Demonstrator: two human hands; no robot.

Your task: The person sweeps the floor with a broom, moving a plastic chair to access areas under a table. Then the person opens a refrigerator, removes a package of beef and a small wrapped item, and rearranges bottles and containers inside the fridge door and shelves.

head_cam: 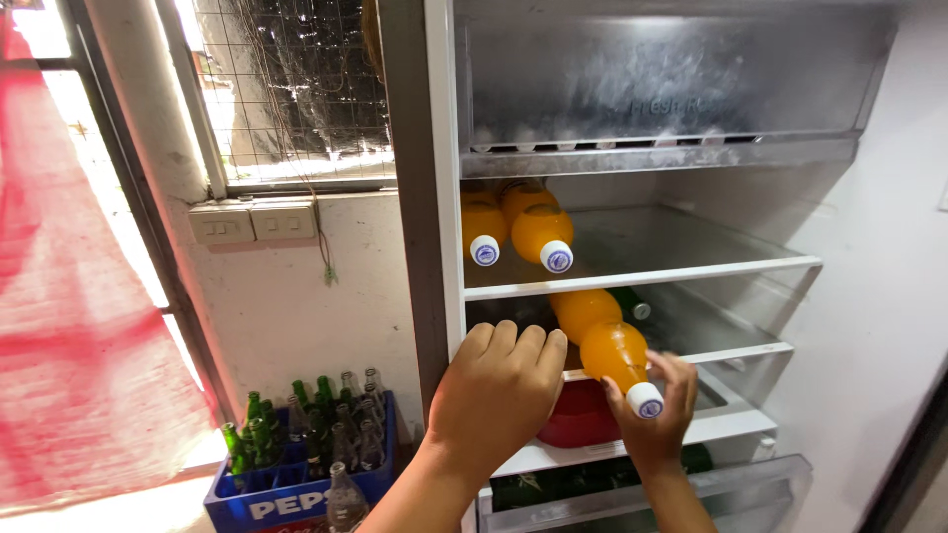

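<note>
Now, the left hand [499, 390] rests open-fingered on the white fridge shelf edge [592, 452]; beside it, the right hand [657, 419] grasps the white-capped orange plastic drink bottle [614, 353], lying on the middle shelf.

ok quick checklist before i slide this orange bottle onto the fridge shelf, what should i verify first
1. Grip on the bottle: the right hand wraps the neck of the orange bottle near its white cap. Ok.
2. Support: the left hand rests on the fridge's edge and shelf front, not under the bottle. Not ok if it feels heavy.
3. Room on the middle shelf: a second orange bottle and a dark bottle lie at the left, with bare glass to the right. Ok.
4. Cap tight: cannot tell.
5. Upper shelf bottles lying on their sides, caps at the front edge: could roll. Cannot tell.
</note>
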